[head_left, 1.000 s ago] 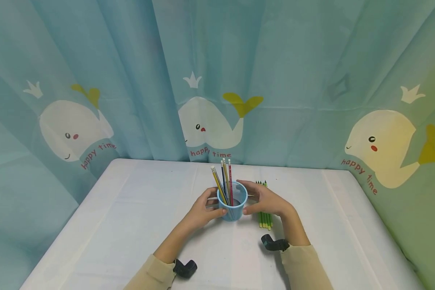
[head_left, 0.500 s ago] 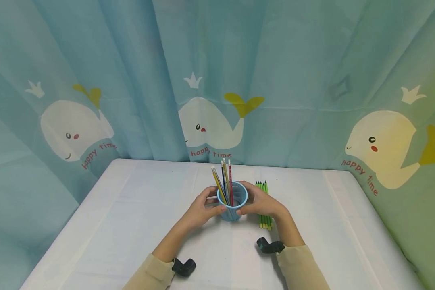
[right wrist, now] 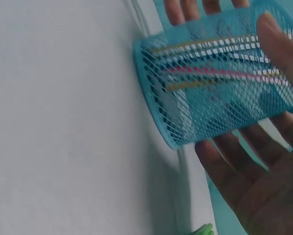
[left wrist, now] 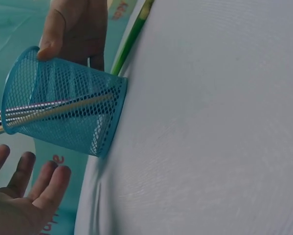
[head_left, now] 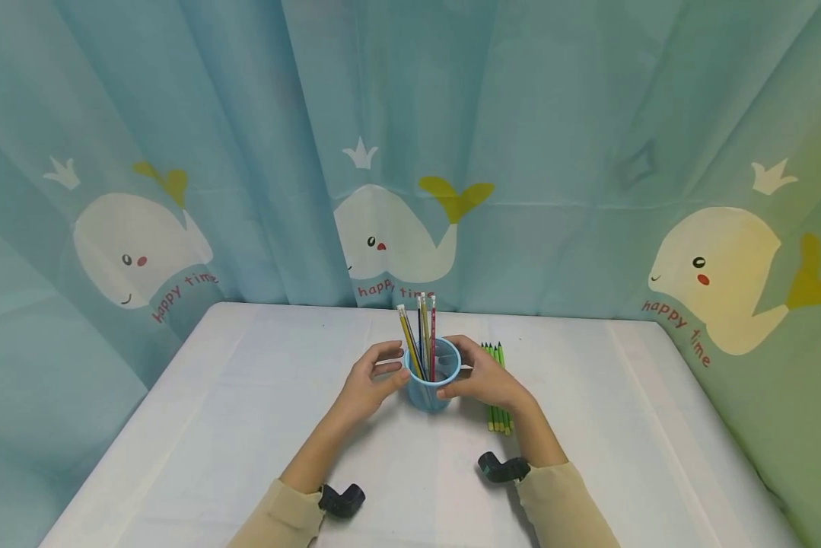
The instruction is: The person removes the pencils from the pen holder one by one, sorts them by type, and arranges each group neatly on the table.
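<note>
Below centre, your left hand [head_left: 365,387] has slipped off the front of the blue mesh cup [head_left: 424,396], its fingers loose and apart from it; your right hand [head_left: 487,380] grips the cup, now slightly farther up and left than half a second ago. Assorted pencils [head_left: 434,335] lean inside. Green pencils [head_left: 498,418] lie right of centre; the curtain [head_left: 554,152] fills the top.

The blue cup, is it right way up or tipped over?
Upright: the cup opens upward, and pencils poke out of its top.
</note>
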Available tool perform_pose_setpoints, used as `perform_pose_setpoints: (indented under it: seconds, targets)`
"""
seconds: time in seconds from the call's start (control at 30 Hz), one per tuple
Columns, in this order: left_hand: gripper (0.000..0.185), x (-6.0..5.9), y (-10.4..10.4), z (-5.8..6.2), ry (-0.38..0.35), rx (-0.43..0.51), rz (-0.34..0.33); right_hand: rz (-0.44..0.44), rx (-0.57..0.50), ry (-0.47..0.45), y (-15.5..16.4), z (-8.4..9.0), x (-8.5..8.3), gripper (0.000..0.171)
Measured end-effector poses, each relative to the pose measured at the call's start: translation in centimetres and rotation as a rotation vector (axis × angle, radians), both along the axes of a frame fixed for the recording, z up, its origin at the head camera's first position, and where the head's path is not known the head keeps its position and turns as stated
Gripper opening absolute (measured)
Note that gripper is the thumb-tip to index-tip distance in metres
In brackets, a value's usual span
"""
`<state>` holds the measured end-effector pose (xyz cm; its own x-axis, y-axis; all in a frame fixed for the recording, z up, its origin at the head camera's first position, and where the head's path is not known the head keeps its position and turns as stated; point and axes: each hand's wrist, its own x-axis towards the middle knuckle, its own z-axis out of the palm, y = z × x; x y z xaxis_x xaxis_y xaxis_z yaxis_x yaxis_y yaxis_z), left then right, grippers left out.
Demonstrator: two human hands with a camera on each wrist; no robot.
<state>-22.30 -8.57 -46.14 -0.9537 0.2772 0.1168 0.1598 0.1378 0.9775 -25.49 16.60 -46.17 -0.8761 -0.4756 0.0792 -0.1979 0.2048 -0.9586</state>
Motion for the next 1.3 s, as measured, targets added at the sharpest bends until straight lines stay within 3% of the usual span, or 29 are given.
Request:
perform_pose_setpoints:
  seconds: [0.13, 0.33, 0.63, 0.83, 1.07, 1.3]
  targets:
    - [0.057, 0.0, -0.2, 0.2, -0.007, 0.004, 0.022, -0.074, 0.010, -0.002, -0.5, -0.1, -0.1, 0.078]
    - [0.058, 0.1, -0.2, 0.4, -0.002, 0.009, 0.017, -0.100, 0.011, -0.020, -0.7, -0.4, -0.2, 0.069]
    - [0.049, -0.3, -0.3, 0.8, 0.004, 0.014, 0.083, -0.047, -0.002, -0.035, 0.0, -0.5, -0.2, 0.075]
    - [0.042, -1.3, -0.2, 1.1, 0.013, 0.007, 0.129, -0.034, 0.018, -0.026, 0.0, -0.4, -0.5, 0.075]
    - [0.038, -2.8, 1.3, 0.8, 0.012, -0.023, 0.199, -0.022, 0.002, -0.038, -0.1, -0.1, -0.5, 0.076]
    - [0.031, -2.9, 2.6, 1.0, 0.022, -0.032, 0.225, -0.023, -0.010, -0.036, 0.0, -0.3, -0.2, 0.073]
